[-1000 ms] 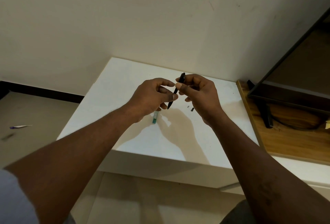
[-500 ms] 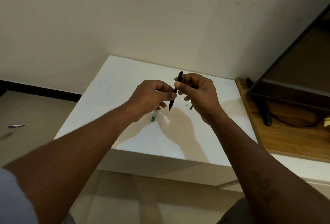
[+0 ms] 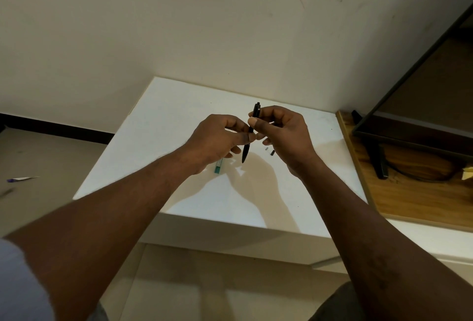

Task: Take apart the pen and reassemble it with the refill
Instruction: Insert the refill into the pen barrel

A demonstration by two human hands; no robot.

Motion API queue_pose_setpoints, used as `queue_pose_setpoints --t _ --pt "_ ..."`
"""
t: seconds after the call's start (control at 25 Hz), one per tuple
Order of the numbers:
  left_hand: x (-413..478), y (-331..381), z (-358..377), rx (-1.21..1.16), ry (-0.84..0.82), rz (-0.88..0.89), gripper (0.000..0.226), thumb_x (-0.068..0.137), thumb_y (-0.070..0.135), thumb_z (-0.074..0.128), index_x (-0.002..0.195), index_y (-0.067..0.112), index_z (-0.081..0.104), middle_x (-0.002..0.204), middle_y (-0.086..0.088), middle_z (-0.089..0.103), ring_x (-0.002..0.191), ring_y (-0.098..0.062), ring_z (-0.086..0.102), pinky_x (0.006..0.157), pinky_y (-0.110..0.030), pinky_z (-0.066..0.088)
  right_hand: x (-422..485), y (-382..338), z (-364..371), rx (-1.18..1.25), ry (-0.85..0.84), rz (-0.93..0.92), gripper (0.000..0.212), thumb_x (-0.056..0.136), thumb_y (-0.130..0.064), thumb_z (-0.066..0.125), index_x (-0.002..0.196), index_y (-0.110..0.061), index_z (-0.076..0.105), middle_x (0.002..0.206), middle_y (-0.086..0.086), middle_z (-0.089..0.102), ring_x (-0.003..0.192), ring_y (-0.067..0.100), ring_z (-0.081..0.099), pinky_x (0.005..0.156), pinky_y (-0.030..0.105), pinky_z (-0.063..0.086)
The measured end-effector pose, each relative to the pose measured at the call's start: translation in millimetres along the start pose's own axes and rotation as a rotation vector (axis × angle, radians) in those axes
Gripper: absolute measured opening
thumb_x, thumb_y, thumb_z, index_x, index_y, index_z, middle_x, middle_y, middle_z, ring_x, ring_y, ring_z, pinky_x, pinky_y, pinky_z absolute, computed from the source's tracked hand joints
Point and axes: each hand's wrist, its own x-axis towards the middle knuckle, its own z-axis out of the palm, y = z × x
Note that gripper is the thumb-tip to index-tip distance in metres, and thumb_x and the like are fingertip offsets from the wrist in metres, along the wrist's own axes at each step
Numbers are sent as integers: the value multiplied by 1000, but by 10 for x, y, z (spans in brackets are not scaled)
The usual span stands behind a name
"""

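A slim black pen (image 3: 246,152) stands nearly upright above the white table (image 3: 158,126), its tip pointing down. My right hand (image 3: 284,133) pinches its upper barrel between thumb and fingers. My left hand (image 3: 217,139) pinches the pen's middle from the left with thumb and forefinger. Under my left hand a clear tube with a teal end (image 3: 217,167) lies on the table, partly hidden. Two tiny dark parts (image 3: 271,152) lie on the table just below my right hand.
A wooden board (image 3: 409,200) lies right of the table, with a dark screen (image 3: 414,126) and its black stand on it. A wall rises right behind the table. On the floor at far left lies a small white and purple item (image 3: 21,179).
Both hands and the pen stay together; my left fingers have shifted slightly along the pen's middle. The pen stands a little more upright.
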Motion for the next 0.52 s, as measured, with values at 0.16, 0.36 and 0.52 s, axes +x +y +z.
queue_pose_setpoints --t 0.16,0.36,0.52 --pt "23 -16 29 8 29 1 15 85 37 85 91 25 78 91 7 80 66 -10 75 60 -25 56 27 38 -71 29 12 62 23 90 -45 77 100 -24 78 96 -2 81 77 12 73 63 24 52" --pt "60 -39 36 10 58 -13 16 85 36 84 89 21 78 89 3 80 64 -10 73 63 -28 58 71 276 -257 -135 144 192 27 94 -49 72 95 -22 76 90 -10 80 72 4 73 68 29 54" --pt "80 -54 72 17 50 -24 16 85 35 84 89 20 78 87 3 81 63 -8 73 64 -30 58 72 498 -368 -290 177 245 11 91 -37 76 89 -26 76 84 -9 79 76 8 74 78 38 61"
